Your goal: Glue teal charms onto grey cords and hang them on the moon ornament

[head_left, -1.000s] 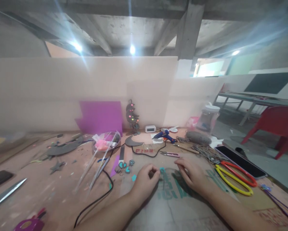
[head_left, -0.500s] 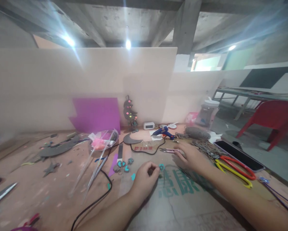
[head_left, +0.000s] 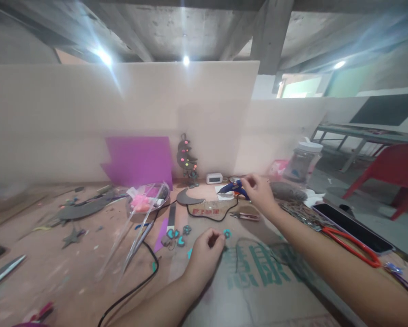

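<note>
My left hand [head_left: 208, 252] is low over the middle of the table, thumb and forefinger pinched together. At their tips is a small teal flower-shaped piece [head_left: 227, 233] with a dark edge. My right hand [head_left: 258, 193] is farther forward, its fingers closed at the rear of a blue hot glue gun [head_left: 230, 187], which lies over a white paper [head_left: 223, 196]. Just nearer than that hand lie thread snips [head_left: 246, 216]. Left of my left hand are small teal heart pieces [head_left: 181, 240] and a dark flower piece [head_left: 186, 230].
A grey crescent [head_left: 189, 197] lies behind the black cord [head_left: 132, 288]. A clear bowl [head_left: 166, 200] holds pink bits and sticks. A decorated moon ornament [head_left: 185, 156] stands against the board. Red-handled scissors [head_left: 354, 247], a phone [head_left: 355, 227] and a jar [head_left: 302, 163] are at right.
My right hand has left the thread snips, which now lie on the table, and moved forward to the glue gun. My left hand keeps its pinch in nearly the same place.
</note>
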Demonstrator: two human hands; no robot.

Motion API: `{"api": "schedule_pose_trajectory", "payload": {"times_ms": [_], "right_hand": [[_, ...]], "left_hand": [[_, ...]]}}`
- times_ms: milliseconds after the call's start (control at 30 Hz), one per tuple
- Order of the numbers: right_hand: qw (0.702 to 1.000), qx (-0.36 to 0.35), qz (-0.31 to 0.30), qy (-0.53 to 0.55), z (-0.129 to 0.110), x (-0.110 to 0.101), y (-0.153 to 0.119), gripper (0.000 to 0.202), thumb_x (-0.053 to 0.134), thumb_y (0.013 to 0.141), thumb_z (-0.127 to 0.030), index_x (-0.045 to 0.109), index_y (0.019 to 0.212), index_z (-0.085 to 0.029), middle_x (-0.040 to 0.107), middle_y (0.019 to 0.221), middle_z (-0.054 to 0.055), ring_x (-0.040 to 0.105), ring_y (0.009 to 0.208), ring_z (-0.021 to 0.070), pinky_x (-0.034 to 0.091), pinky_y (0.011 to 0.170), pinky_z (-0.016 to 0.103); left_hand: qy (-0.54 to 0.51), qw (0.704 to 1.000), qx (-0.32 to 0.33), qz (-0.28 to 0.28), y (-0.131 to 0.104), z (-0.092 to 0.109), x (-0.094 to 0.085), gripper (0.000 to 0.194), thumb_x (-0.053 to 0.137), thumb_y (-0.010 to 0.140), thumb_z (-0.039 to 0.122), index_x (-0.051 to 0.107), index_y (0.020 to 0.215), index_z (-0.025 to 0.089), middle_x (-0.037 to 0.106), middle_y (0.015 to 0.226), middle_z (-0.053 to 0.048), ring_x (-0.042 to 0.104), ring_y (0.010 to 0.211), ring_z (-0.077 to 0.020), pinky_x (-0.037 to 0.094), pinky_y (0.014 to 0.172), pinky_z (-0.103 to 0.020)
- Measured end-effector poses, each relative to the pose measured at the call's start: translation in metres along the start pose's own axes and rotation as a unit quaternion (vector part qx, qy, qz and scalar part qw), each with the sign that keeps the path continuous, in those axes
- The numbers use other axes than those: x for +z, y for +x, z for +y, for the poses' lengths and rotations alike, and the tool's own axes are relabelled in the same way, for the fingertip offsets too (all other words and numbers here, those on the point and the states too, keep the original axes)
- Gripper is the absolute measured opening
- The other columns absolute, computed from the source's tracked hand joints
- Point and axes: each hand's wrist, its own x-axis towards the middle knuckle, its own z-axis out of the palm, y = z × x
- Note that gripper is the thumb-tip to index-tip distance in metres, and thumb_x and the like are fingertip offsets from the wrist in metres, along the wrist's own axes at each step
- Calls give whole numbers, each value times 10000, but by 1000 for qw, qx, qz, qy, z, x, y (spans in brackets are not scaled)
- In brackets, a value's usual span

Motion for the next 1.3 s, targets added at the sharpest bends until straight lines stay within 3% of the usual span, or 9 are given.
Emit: {"api": "schedule_pose_trajectory", "payload": {"times_ms": [100,233,333,467,633,900,1133,1300], "right_hand": [[995,-39,-80,52,-43,36,35,167,576,877,-315,656,950,-188,700,903,46,629,817,169,495,796,313],[985,-29,-139,96,-85,108,82,282,621,894,-255,606,1161,-165,679,1090,67,650,912,163,534,821,334],[984,-7,-147,99,-97,152,100,346,602,926,-333,577,1221,-154,624,1184,89,634,1008,209,542,856,420],[983,23,-155,92,-98,181,106,344,589,935,-343,578,1228,-163,607,1219,94,624,1034,216,539,873,432],[979,44,-167,107,-99,192,109,312,578,942,-340,593,1204,-171,611,1217,92,625,1025,206,541,870,419],[980,58,-107,156,-106,200,115,364,590,934,-337,562,1258,-174,571,1287,103,600,1094,234,523,906,455],[955,87,-186,216,-111,197,113,322,584,938,-338,588,1212,-168,606,1224,93,622,1035,212,539,873,425],[913,102,-230,321,-110,174,102,322,561,947,-394,609,1144,-144,646,1087,68,646,900,178,558,776,366]], "left_hand": [[-35,999,0,20,3,0,-1,198,543,820,349,558,755,163,558,712,-13,534,725,-174,419,694,-278],[-64,998,-1,31,4,0,-2,207,555,816,358,547,748,163,533,696,-4,521,697,-159,417,647,-259],[-73,997,-5,35,6,-3,-3,214,542,818,361,539,740,162,501,664,8,486,648,-144,385,603,-248],[-78,996,-4,32,10,-7,-4,221,513,817,367,541,746,160,492,662,9,466,647,-143,361,606,-254],[-84,996,-3,23,12,-4,-4,216,522,791,371,539,746,161,524,696,-7,495,705,-167,377,660,-275],[-77,997,1,21,12,-6,-2,203,493,785,362,517,735,167,484,691,3,474,720,-170,361,677,-282],[-76,997,-2,15,12,-5,-2,207,488,772,377,494,718,177,467,673,10,463,697,-162,358,660,-274],[-74,997,-11,10,11,-1,-3,205,500,764,378,517,722,178,496,666,7,472,668,-157,366,641,-269]]}}
